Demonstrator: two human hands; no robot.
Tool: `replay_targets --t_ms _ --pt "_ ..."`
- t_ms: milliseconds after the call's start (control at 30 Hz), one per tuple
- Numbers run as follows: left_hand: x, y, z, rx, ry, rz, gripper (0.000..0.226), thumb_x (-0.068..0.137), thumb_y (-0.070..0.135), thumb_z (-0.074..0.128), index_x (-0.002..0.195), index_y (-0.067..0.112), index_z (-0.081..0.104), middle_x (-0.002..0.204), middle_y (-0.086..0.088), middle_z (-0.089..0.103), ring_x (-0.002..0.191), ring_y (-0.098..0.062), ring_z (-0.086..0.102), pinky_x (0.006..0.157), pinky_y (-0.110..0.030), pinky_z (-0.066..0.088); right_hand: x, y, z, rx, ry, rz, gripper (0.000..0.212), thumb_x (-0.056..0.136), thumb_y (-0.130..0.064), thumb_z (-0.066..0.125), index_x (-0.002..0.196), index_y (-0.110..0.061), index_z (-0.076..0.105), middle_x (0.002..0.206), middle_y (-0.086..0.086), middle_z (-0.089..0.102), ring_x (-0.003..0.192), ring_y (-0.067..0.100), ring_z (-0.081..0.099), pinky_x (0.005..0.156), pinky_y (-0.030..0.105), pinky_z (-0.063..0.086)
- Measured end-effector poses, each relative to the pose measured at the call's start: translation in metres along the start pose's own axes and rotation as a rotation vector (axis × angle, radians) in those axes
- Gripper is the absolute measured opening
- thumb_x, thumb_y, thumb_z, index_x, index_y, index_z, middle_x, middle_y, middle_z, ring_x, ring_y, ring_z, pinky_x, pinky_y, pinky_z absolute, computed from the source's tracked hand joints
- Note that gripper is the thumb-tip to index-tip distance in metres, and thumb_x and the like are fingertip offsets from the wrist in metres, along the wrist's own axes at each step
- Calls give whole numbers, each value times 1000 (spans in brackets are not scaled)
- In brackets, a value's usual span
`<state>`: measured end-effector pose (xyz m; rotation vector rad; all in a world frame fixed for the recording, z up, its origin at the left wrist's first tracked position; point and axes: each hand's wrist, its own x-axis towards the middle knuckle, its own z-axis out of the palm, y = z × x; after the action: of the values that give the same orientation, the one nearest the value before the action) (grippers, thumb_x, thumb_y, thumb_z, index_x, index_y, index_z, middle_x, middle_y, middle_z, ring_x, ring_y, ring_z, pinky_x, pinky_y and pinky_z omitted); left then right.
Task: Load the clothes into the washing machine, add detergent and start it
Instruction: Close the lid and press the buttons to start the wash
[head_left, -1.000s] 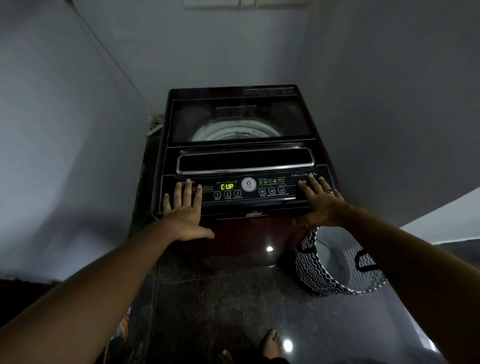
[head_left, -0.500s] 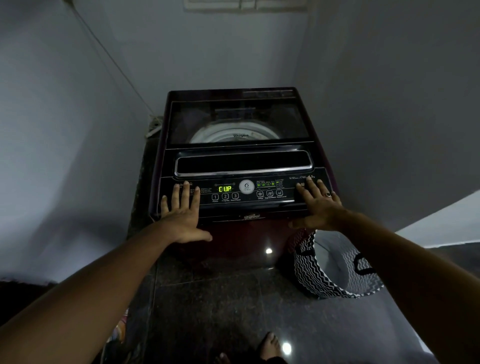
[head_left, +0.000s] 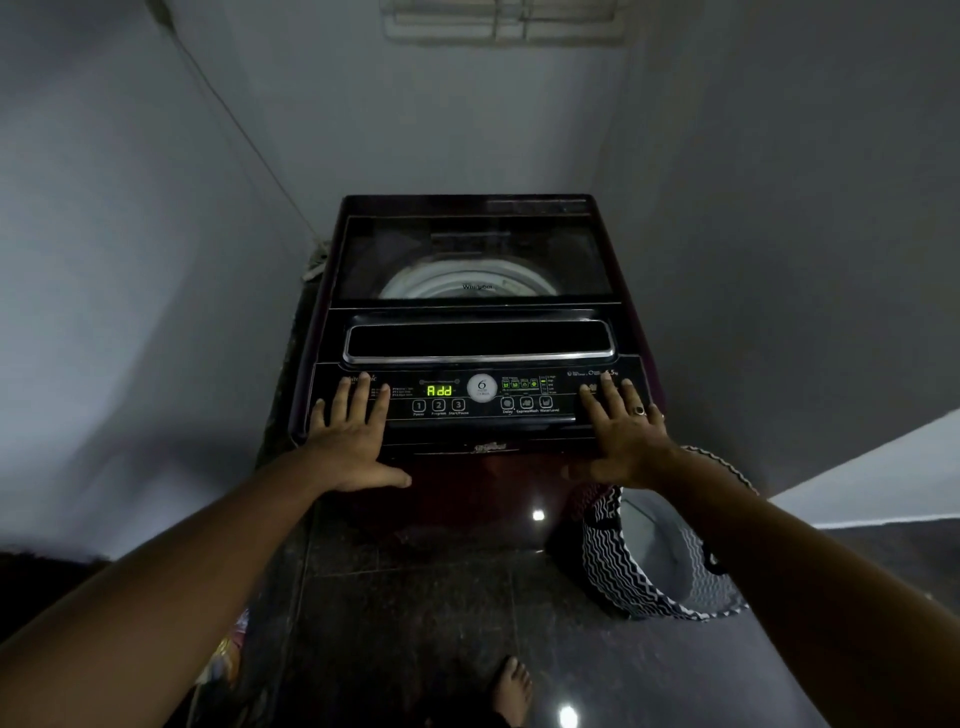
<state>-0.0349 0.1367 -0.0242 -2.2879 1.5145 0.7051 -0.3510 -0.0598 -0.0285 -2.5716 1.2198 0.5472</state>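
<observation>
A dark maroon top-loading washing machine (head_left: 470, 343) stands in a corner, its glass lid (head_left: 470, 260) down, with the white drum rim showing through. On the control panel (head_left: 480, 397) the green display (head_left: 439, 391) reads "Add". My left hand (head_left: 348, 431) lies flat on the panel's left end, fingers spread, thumb hanging over the front edge. My right hand (head_left: 621, 431), with a ring on one finger, lies flat on the right end. Neither hand holds anything. No clothes or detergent are visible.
A black-and-white zigzag laundry basket (head_left: 654, 561) stands on the dark glossy floor at the machine's right front corner; the part of its inside that shows looks empty. Grey walls close in on the left, back and right. My bare foot (head_left: 511, 688) is at the bottom.
The display has changed from "CUP" to "Add". Both hands stay flat on the panel ends. The camera has shifted slightly.
</observation>
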Motion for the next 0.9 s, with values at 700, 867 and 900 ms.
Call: replay_targets --t_ms 700,867,900 --pt "5 1 14 10 64 -1 144 63 90 54 147 18 -38 148 -12 -51 138 -34 -45 117 -64 -10 -7 4 9 -42 29 -49 136 59 -95 45 155 -25 -20 161 13 -29 149 38 -22 119 64 5" --pt "5 2 15 5 64 2 143 64 90 53 147 18 -39 147 -12 -52 137 -34 -46 117 -64 -11 -5 5 10 -64 40 -55 137 59 -96 46 155 -25 -19 162 13 -27 150 38 -19 119 64 7" --pt "5 2 16 2 61 2 143 64 90 54 146 18 -39 147 -12 -53 137 -34 -47 117 -64 -12 -5 6 10 -67 40 -55 136 59 -95 46 155 -25 -19 162 13 -27 150 38 -19 119 64 7"
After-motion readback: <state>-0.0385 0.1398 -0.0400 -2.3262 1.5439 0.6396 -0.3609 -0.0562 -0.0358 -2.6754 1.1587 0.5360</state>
